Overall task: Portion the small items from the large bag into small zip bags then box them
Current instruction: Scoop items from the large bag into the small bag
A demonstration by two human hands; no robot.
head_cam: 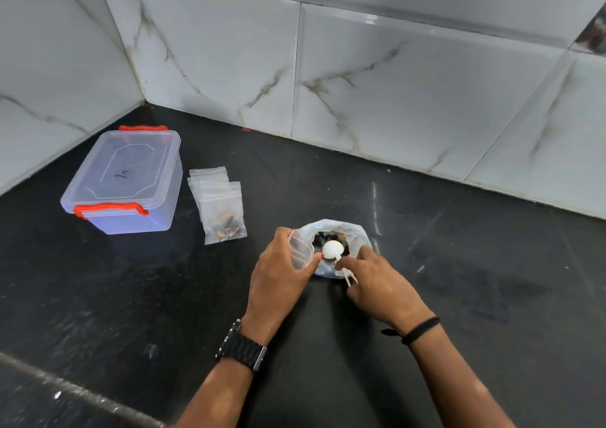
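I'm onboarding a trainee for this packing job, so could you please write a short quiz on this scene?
1. True or false: the clear plastic box with red latches has its lid on.
2. Which hand holds the small clear zip bag?
A. left
B. right
3. What tool is the right hand holding over the large clear bag of dark items?

Key:
1. True.
2. A, the left hand.
3. A small white plastic spoon.

Clear plastic box [124,181], glossy tiles [393,76]
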